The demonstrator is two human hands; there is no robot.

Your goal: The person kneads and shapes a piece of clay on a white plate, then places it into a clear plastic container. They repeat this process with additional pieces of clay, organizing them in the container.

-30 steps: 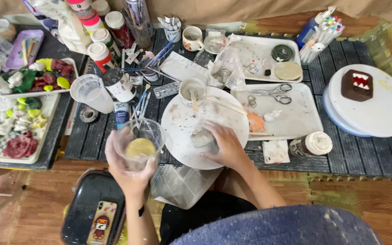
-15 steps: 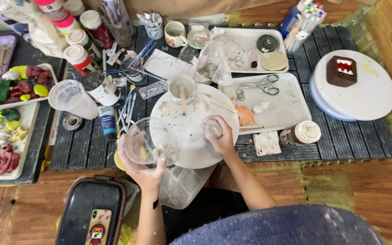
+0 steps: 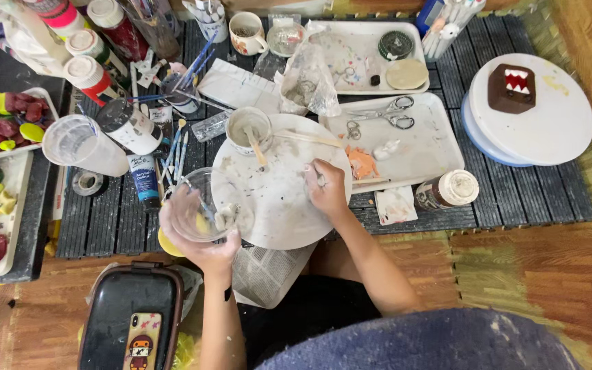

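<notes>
Head view: left hand (image 3: 196,236), fingers wrapped under a clear glass bowl (image 3: 196,214), has drawn it nearer the round white plate (image 3: 279,205) since a moment ago, while right hand (image 3: 327,192) pinches a small pale piece over that plate, working on.

Clear plastic cup (image 3: 196,205) tilted on its side over white round plate (image 3: 279,188), small brush (image 3: 318,178) touching the plate

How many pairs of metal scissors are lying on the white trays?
2. Large metal scissors and smaller metal scissors lie side by side on the nearer white rectangular tray. Others may be hidden in clutter.
</notes>
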